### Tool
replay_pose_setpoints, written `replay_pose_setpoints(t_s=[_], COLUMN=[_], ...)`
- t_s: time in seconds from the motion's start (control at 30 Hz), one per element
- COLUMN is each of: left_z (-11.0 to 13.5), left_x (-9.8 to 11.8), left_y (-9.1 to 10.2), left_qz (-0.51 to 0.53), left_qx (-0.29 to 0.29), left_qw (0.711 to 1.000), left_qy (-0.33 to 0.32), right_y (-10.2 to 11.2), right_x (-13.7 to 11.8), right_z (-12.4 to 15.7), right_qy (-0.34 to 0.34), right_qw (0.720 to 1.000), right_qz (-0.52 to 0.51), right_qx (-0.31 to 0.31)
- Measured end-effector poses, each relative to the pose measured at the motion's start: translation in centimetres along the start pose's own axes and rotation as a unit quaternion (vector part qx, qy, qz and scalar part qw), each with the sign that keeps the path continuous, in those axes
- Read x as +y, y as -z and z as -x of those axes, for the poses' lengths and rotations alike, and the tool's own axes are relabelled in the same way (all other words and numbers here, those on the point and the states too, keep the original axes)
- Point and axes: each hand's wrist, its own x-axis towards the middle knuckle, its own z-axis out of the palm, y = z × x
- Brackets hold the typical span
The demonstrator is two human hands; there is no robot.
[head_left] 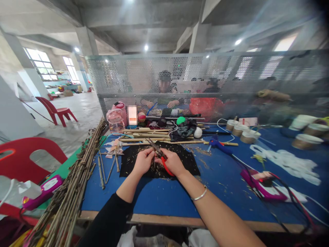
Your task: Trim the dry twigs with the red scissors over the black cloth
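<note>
Over a black cloth [128, 165] strewn with pale shavings, my two hands meet. My right hand [175, 162] is wrapped round red-handled scissors [167, 167], whose dark blades point up and to the left, away from me. With thumb and fingers pinched, my left hand [143, 160] grips a short thin twig [154, 163] close beside the blades. The fingers partly hide the twig, and I cannot tell whether the blades touch it. Several cut sticks [100, 171] lie on the blue tabletop [110, 200] left of the cloth.
A long bundle of sticks [77, 175] runs along the left edge. Bamboo lengths [146, 134] lie behind the cloth, by a blue glue gun [218, 143]. A purple power strip [269, 190] with cords sits right. Beyond a perforated screen [118, 79] sits a person [164, 84].
</note>
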Motion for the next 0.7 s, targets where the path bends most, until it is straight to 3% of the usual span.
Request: replay_pose_setpoints(t_s=[0.13,0.33,0.7], left_z=[-0.14,-0.13,0.07], left_x=[-0.42,-0.21,0.24], left_y=[0.00,0.06,0.00], left_qz=[0.018,-0.015,0.002], left_qx=[0.028,0.056,0.068], left_qw=[0.999,0.998,0.998], left_qy=[0.023,0.005,0.002], right_y=[0.05,-0.40,-0.79], right_x=[-0.21,-0.56,-0.62], right_z=[0.09,-0.15,-0.07], right_qy=[-0.011,0.011,0.012], right_qw=[0.998,0.995,0.999], right_qz=[0.054,0.095,-0.032], right_qx=[0.017,0.024,0.027])
